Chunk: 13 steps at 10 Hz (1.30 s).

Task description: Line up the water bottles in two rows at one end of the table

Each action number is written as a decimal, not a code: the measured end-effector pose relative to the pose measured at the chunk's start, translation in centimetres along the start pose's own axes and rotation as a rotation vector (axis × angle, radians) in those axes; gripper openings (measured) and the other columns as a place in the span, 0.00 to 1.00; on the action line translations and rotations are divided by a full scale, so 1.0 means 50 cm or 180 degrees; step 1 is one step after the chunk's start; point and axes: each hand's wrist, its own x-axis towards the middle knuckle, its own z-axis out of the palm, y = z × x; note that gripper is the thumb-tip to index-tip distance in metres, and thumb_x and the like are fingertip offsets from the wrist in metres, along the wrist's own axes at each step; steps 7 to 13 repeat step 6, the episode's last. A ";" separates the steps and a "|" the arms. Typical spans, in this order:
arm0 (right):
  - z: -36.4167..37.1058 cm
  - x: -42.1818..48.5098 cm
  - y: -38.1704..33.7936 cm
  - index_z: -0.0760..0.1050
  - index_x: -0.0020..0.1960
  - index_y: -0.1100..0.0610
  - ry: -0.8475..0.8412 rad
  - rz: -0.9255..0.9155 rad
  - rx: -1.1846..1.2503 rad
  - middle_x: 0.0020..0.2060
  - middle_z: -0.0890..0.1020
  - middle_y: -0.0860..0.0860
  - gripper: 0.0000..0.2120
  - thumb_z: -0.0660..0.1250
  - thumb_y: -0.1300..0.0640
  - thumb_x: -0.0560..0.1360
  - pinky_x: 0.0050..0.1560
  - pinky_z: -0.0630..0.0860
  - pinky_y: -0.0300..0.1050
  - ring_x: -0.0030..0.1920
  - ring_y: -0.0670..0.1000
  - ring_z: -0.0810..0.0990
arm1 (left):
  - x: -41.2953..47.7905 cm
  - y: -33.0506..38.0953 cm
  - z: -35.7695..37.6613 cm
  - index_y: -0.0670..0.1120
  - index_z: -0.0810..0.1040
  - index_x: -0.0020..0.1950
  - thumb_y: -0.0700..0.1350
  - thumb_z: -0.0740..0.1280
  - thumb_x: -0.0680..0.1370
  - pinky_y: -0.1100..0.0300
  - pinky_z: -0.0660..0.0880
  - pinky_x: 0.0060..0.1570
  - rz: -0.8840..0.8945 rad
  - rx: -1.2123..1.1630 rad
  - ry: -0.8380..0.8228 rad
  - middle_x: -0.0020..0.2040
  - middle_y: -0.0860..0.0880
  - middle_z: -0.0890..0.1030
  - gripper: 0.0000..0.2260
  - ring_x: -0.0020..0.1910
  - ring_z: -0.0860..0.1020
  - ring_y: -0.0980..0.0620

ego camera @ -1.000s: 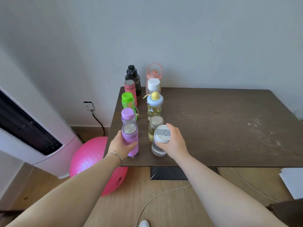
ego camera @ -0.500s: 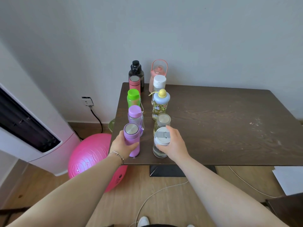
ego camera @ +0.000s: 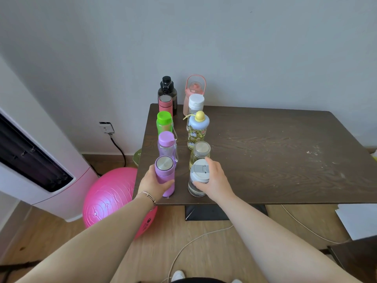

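Observation:
Several water bottles stand upright in two rows along the left end of the dark wooden table (ego camera: 265,160). My left hand (ego camera: 152,183) grips the purple steel-capped bottle (ego camera: 164,174) at the front of the left row. Behind it stand a lilac-capped bottle (ego camera: 166,145), a green bottle (ego camera: 164,122), a red flask (ego camera: 165,103) and a black bottle (ego camera: 166,88). My right hand (ego camera: 214,180) grips the clear bottle with a white and grey lid (ego camera: 199,177) at the front of the right row. Behind that are a yellowish bottle (ego camera: 200,153), a cartoon-print bottle (ego camera: 197,129), a white-capped bottle (ego camera: 195,104) and a pink jug (ego camera: 194,88).
A pink exercise ball (ego camera: 110,201) lies on the floor left of the table, beside a white air-conditioner unit (ego camera: 40,170). A wall socket with a black cable (ego camera: 107,127) is behind. A white cable (ego camera: 193,242) runs across the wooden floor. White paper (ego camera: 357,219) lies at the right.
The view has shifted slightly, so the table sits lower and closer. Both hands stay wrapped around the two front bottles, which have barely moved.

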 end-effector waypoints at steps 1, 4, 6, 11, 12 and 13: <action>0.000 0.001 -0.001 0.57 0.83 0.54 0.0004 -0.0025 -0.0078 0.76 0.66 0.53 0.47 0.81 0.51 0.75 0.74 0.74 0.54 0.76 0.54 0.68 | -0.004 -0.001 0.000 0.52 0.67 0.65 0.51 0.77 0.67 0.54 0.75 0.48 0.0005 -0.0038 0.0021 0.57 0.49 0.78 0.31 0.51 0.77 0.47; -0.010 -0.002 -0.007 0.55 0.84 0.53 -0.0044 -0.0079 -0.0373 0.78 0.65 0.52 0.46 0.78 0.46 0.76 0.74 0.75 0.54 0.77 0.54 0.66 | -0.025 0.024 -0.013 0.55 0.65 0.67 0.49 0.78 0.66 0.58 0.73 0.50 0.0178 -0.0294 0.0187 0.61 0.53 0.75 0.34 0.54 0.76 0.52; -0.063 -0.018 -0.019 0.56 0.84 0.54 0.0040 -0.0371 -0.0528 0.81 0.64 0.52 0.40 0.71 0.43 0.81 0.77 0.72 0.53 0.79 0.54 0.66 | -0.024 0.057 -0.038 0.49 0.65 0.71 0.56 0.77 0.66 0.50 0.72 0.63 0.0597 0.0118 0.0472 0.66 0.50 0.71 0.38 0.66 0.69 0.50; -0.063 -0.018 -0.019 0.56 0.84 0.54 0.0040 -0.0371 -0.0528 0.81 0.64 0.52 0.40 0.71 0.43 0.81 0.77 0.72 0.53 0.79 0.54 0.66 | -0.024 0.057 -0.038 0.49 0.65 0.71 0.56 0.77 0.66 0.50 0.72 0.63 0.0597 0.0118 0.0472 0.66 0.50 0.71 0.38 0.66 0.69 0.50; -0.063 -0.018 -0.019 0.56 0.84 0.54 0.0040 -0.0371 -0.0528 0.81 0.64 0.52 0.40 0.71 0.43 0.81 0.77 0.72 0.53 0.79 0.54 0.66 | -0.024 0.057 -0.038 0.49 0.65 0.71 0.56 0.77 0.66 0.50 0.72 0.63 0.0597 0.0118 0.0472 0.66 0.50 0.71 0.38 0.66 0.69 0.50; -0.063 -0.018 -0.019 0.56 0.84 0.54 0.0040 -0.0371 -0.0528 0.81 0.64 0.52 0.40 0.71 0.43 0.81 0.77 0.72 0.53 0.79 0.54 0.66 | -0.024 0.057 -0.038 0.49 0.65 0.71 0.56 0.77 0.66 0.50 0.72 0.63 0.0597 0.0118 0.0472 0.66 0.50 0.71 0.38 0.66 0.69 0.50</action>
